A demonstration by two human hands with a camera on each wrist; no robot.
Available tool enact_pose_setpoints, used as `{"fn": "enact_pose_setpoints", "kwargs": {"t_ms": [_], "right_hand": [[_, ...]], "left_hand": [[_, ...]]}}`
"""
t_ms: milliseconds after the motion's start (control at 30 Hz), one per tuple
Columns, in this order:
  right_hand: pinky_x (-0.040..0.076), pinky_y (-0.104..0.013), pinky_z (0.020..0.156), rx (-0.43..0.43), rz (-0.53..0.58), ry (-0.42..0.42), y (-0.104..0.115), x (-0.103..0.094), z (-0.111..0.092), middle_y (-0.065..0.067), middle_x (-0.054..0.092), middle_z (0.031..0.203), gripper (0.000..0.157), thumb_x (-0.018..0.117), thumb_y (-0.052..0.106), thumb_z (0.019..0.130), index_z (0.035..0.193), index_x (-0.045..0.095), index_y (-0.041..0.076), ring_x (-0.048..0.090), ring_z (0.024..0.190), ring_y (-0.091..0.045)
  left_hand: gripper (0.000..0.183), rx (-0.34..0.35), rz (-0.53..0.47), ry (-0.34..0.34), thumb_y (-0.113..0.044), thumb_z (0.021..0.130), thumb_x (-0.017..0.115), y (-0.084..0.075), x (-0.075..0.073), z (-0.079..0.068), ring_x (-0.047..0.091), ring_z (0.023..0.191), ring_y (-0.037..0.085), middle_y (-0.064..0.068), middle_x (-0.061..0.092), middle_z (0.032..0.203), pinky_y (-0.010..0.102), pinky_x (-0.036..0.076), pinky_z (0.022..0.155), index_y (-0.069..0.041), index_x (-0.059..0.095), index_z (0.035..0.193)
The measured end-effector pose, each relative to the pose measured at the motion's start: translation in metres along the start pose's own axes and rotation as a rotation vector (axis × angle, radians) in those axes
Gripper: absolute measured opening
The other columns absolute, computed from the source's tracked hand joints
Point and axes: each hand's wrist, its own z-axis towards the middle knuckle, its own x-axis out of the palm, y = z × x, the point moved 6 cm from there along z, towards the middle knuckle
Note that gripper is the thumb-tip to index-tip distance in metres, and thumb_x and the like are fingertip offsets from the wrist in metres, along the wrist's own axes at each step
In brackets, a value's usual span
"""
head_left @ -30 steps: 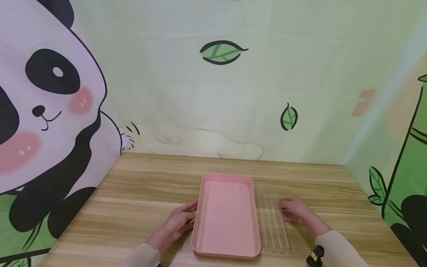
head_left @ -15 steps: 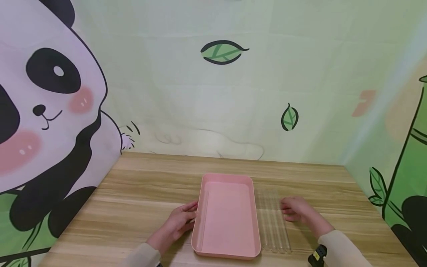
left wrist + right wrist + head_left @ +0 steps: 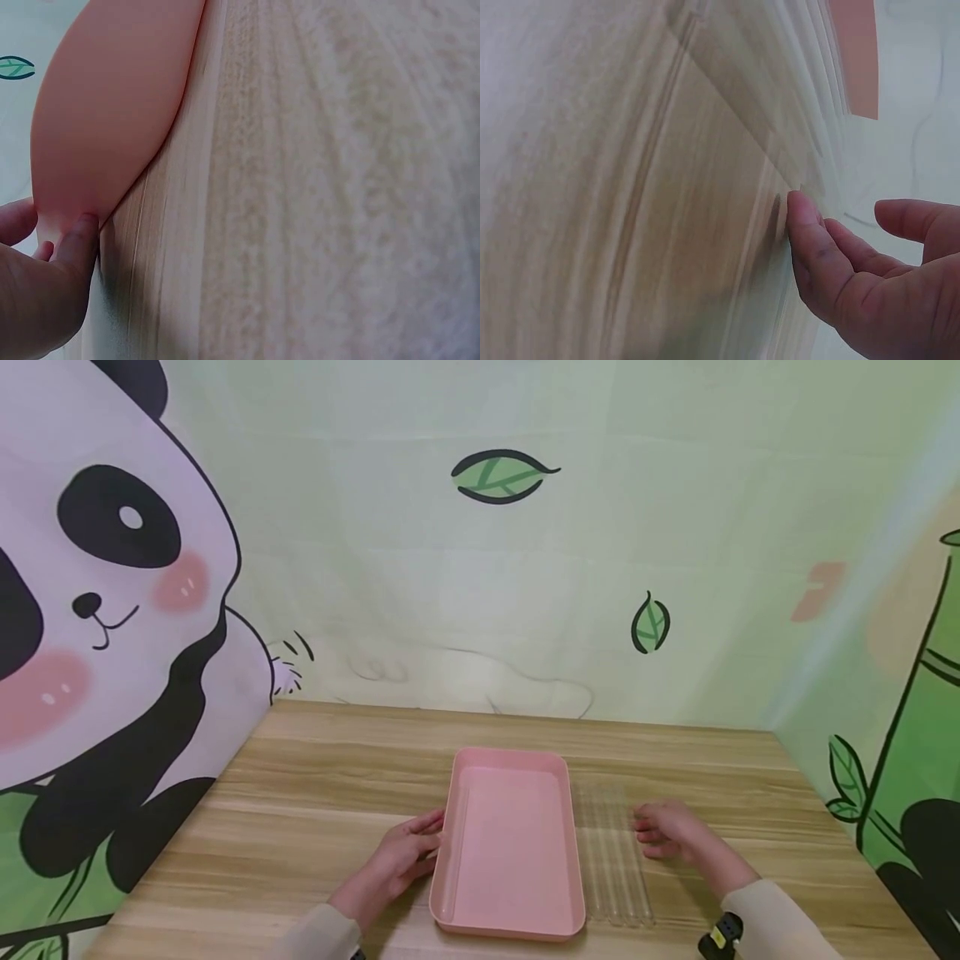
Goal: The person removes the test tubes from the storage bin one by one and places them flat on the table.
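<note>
In the head view a shallow pink tray (image 3: 517,852) lies lengthwise on the wooden table. A faint clear tube (image 3: 454,860) runs along the inside of its left wall. My left hand (image 3: 397,860) touches the tray's outer left side with relaxed fingers; the left wrist view shows its fingertips (image 3: 86,221) against the pink wall. Right of the tray, several clear tubes (image 3: 618,860) lie side by side, hard to make out against the wood. Beside the outermost one rests my right hand (image 3: 667,828), fingers loosely bent. Whether its fingertips touch that tube, I cannot tell.
The wooden table (image 3: 337,777) reaches back to a green cloth wall (image 3: 375,527) printed with leaves and a panda. A black device (image 3: 722,935) is strapped at the right wrist.
My right hand has shifted slightly to the right, away from the clear tubes. The left hand, tray and tubes have stayed where they were.
</note>
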Motion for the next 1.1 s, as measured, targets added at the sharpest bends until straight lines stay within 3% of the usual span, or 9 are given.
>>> {"fn": "enact_pose_setpoints", "kwargs": {"t_ms": [233,367,500,600,800,1100], "right_hand": [[0.061,-0.026,0.067,-0.031,-0.002,0.011,0.004,-0.002,-0.006,0.0,0.066,0.089,0.032,0.046,0.016,0.104,0.116,0.057,-0.012,0.061,0.076,-0.007],[0.063,-0.032,0.076,-0.042,-0.058,0.005,0.01,-0.005,-0.011,-0.022,0.066,0.111,0.043,0.044,0.02,0.106,0.127,0.051,-0.017,0.064,0.093,-0.017],[0.062,-0.037,0.081,-0.061,-0.099,0.013,0.021,-0.006,-0.017,-0.038,0.051,0.137,0.053,0.04,0.023,0.108,0.141,0.04,-0.019,0.064,0.108,-0.024],[0.062,-0.037,0.082,-0.081,-0.115,0.021,0.031,-0.006,-0.022,-0.038,0.05,0.14,0.055,0.038,0.026,0.109,0.143,0.038,-0.018,0.063,0.11,-0.025],[0.061,-0.039,0.089,-0.114,-0.141,0.06,0.052,0.003,-0.032,-0.038,0.046,0.147,0.062,0.037,0.033,0.11,0.15,0.031,-0.015,0.057,0.127,-0.041],[0.061,-0.042,0.094,-0.112,-0.047,0.121,0.08,0.025,-0.047,-0.033,0.047,0.147,0.061,0.038,0.03,0.11,0.155,0.025,-0.01,0.061,0.12,-0.026]], "left_hand": [[0.051,-0.004,-0.003,0.0,0.006,0.097,0.057,0.001,0.0,-0.002,0.066,0.103,0.012,0.029,0.047,0.154,0.035,0.061,0.092,0.008,0.047,0.147],[0.051,-0.004,-0.003,0.002,0.006,0.097,0.057,0.001,0.0,-0.002,0.066,0.101,0.011,0.029,0.047,0.154,0.032,0.06,0.09,0.008,0.047,0.147],[0.051,-0.003,0.0,0.002,0.005,0.097,0.057,0.001,-0.001,-0.002,0.066,0.101,0.011,0.028,0.047,0.154,0.032,0.06,0.089,0.008,0.047,0.147],[0.051,-0.004,0.0,0.0,0.005,0.097,0.057,0.001,-0.001,-0.002,0.066,0.101,0.011,0.028,0.047,0.154,0.034,0.061,0.09,0.008,0.047,0.147],[0.051,0.0,0.005,0.0,0.005,0.097,0.057,0.0,-0.001,-0.001,0.066,0.101,0.011,0.028,0.047,0.154,0.034,0.061,0.09,0.008,0.047,0.147],[0.049,-0.006,0.005,-0.005,0.007,0.097,0.056,-0.001,0.0,-0.002,0.066,0.101,0.012,0.028,0.049,0.153,0.033,0.061,0.089,0.007,0.05,0.146]]}}
